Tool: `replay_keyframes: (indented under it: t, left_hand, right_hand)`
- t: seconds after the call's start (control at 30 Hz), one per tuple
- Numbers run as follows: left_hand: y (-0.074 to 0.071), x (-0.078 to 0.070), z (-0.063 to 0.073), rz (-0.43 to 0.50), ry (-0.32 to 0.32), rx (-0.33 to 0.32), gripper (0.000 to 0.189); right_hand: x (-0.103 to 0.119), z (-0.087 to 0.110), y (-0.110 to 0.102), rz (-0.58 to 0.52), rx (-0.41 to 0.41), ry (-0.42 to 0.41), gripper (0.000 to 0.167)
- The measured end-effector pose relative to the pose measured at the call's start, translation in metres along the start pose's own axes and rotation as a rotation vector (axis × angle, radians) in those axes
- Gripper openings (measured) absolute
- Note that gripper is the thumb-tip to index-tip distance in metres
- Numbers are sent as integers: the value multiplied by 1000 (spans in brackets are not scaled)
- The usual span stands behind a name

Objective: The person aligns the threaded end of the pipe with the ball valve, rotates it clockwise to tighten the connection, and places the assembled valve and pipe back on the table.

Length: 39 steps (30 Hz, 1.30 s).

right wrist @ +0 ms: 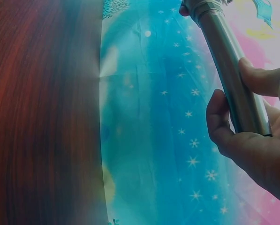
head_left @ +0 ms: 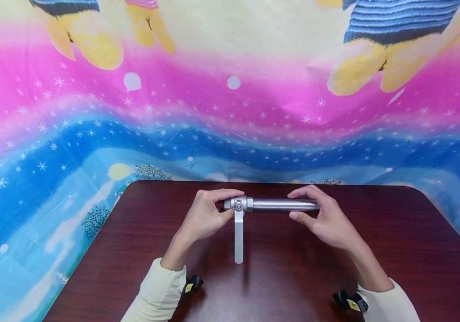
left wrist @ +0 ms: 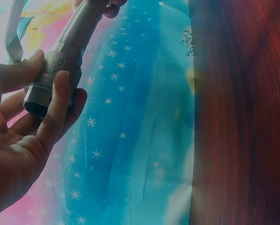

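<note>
Cream sleeve [head_left: 155, 290]: on the left arm
Left hand [head_left: 205, 218]: pinches the valve [head_left: 239, 202]
Valve: up over the table [head_left: 286, 273], handle [head_left: 238, 241] toward the person
Pipe [head_left: 276, 205]: joined to the valve's right side
Right hand [head_left: 331, 223]: holds the pipe's right end

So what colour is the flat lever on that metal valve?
The lever is plain silvery grey; the head view shows it best.

Head view bright; wrist views hazy (perhaps slightly soft).
</note>
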<state>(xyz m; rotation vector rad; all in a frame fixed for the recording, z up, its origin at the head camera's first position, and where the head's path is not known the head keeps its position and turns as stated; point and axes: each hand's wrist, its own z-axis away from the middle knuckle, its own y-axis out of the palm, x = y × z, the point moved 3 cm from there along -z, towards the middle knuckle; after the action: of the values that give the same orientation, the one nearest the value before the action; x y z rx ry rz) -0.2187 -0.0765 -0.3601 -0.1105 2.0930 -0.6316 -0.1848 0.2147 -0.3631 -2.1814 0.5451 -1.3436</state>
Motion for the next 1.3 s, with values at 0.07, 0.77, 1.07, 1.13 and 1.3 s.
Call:
replay_keyframes:
  t: [0.07,0.77,1.07,1.13,1.3]
  left_hand:
    - [0,0,0,1,2,0,45]
    - [2,0,1,6,0,4,44]
    - [3,1,1,-8,4,5,44]
    - [3,1,1,-12,5,5,44]
    - [3,1,0,-18,10,7,44]
  right_hand:
    - [0,0,0,-5,3,14,37]
    - [0,1,-1,13,14,38,38]
    - [-1,2,-1,-7,49,102,33]
    - [-2,2,-1,-16,59,114,30]
    - [-2,1,-2,-28,59,123,31]
